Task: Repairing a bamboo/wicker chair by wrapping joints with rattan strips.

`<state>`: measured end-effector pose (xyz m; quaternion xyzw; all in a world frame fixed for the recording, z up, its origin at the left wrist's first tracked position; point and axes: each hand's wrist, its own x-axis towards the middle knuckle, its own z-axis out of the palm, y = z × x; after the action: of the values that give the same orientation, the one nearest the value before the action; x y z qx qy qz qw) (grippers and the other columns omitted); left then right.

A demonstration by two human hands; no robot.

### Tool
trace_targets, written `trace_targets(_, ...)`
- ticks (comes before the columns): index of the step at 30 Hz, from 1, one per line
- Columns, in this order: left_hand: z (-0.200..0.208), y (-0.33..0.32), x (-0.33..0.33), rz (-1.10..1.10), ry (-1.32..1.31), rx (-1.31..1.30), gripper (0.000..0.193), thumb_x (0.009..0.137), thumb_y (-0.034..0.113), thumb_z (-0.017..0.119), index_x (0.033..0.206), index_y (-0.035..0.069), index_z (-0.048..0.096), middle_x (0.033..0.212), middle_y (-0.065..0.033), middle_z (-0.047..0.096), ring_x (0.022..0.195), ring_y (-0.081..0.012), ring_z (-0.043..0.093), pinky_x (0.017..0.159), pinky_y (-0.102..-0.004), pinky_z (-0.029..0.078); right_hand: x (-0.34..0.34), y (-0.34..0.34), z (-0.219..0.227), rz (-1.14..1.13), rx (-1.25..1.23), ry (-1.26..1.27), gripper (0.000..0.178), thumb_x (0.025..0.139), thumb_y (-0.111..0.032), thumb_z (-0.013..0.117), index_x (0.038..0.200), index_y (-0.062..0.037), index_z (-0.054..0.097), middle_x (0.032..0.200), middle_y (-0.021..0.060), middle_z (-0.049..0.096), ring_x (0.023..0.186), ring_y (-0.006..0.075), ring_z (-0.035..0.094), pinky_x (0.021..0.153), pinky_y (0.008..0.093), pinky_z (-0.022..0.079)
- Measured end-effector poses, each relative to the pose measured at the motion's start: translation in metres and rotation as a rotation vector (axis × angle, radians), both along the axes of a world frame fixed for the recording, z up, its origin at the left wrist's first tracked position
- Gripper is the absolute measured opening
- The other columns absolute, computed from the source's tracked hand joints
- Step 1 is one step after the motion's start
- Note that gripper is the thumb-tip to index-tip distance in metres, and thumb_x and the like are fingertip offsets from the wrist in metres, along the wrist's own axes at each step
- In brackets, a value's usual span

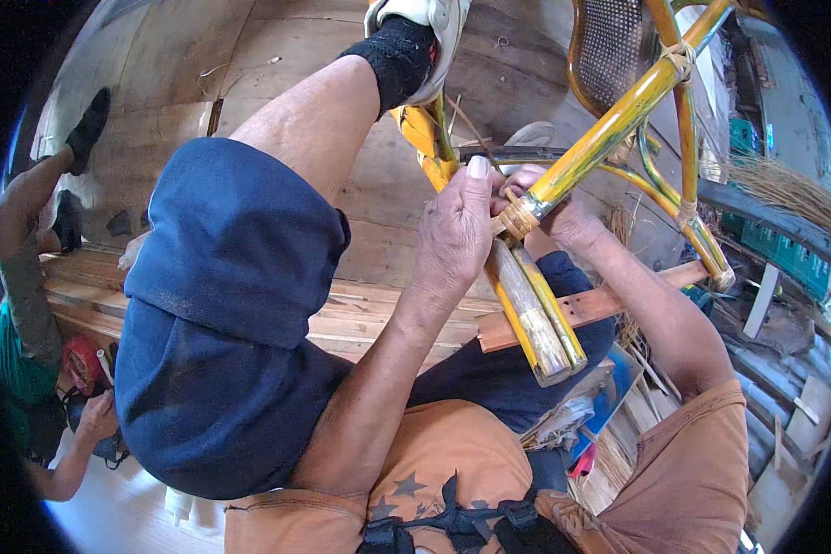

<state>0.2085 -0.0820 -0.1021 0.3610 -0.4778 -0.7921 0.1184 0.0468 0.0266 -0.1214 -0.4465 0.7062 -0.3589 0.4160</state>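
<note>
A yellow-green rattan chair frame (pixel 609 127) slants across in front of me, its thick paired leg poles (pixel 537 319) pointing toward my lap. A pale rattan binding (pixel 519 216) wraps the joint where the poles meet. My left hand (pixel 459 214) is closed at the left of this joint, thumb up, pinching a thin brown rattan strip (pixel 466 118) that rises past the thumb. From the right, my right hand (pixel 568 220) reaches behind the pole. Its curled fingers show beside the binding, close to my left fingertips; the pole hides part of them.
A reddish wooden bar (pixel 593 307) lies under the leg poles, across my thigh. Woven cane (pixel 609 51) sits at the top. Green crates (pixel 776 231), loose fibres (pixel 789 192) and scraps crowd the right. At far left, another person's hand (pixel 97 417) is near a red tool (pixel 83 365).
</note>
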Motion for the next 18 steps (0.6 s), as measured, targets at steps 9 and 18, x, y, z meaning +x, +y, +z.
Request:
trace_targets(9,-0.002,0.003,0.001,0.019,0.032,-0.035,0.043,0.104,0.035,0.034,0.1,-0.001,0.058,0.083,-0.0074,0.063,0.077,-0.0117,0.06,0.073,-0.0265,0.048,-0.008,0.002,-0.007,0.229,-0.015,0.355,0.007,0.086,-0.007,0.061,0.093,-0.0049,0.061,0.087,0.0106,0.059,0.083,0.0258,0.058,0.076,0.0327,0.047)
trace_targets(18,0.002,-0.002,0.003,-0.082,-0.029,-0.137,0.049,0.103,0.04,0.035,0.099,-0.001,0.061,0.085,-0.0067,0.063,0.079,-0.0109,0.059,0.074,-0.0258,0.048,0.003,0.006,0.013,0.033,0.198,0.058,0.02,0.089,-0.011,0.063,0.108,-0.0048,0.063,0.099,0.0071,0.064,0.094,0.0188,0.06,0.084,0.0329,0.047)
